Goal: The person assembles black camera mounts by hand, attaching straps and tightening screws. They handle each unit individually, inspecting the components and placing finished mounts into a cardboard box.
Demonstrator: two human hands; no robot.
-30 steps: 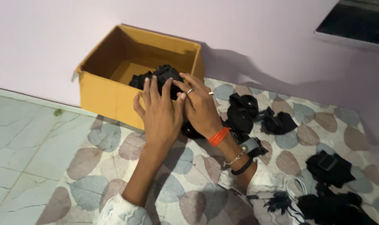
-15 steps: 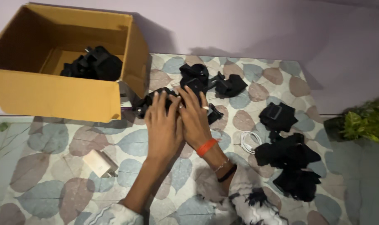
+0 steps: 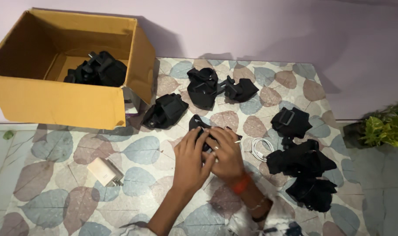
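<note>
Left hand (image 3: 189, 158): it is being pressed down over a black strap bundle (image 3: 202, 127); the grip is closed on the bundle's near edge.
Right hand (image 3: 227, 153): it is being laid on the same bundle from the other side, fingers curled over it, so this grip too is closed on the bundle.
Bundle position: it is being held against the leaf-patterned surface (image 3: 76, 175), between the cardboard box (image 3: 54, 102) and the white cable (image 3: 260, 148).
Snag risk: the cable is lying just beside the right hand, so it could be dragged along if the bundle is lifted carelessly.
Unfolding risk: a loose strap end is sticking out past the fingers, so the bundle may be coming undone under a slack hold.
Clutter risk: the white charger (image 3: 103, 171) is lying near the left forearm and could be knocked.
</note>
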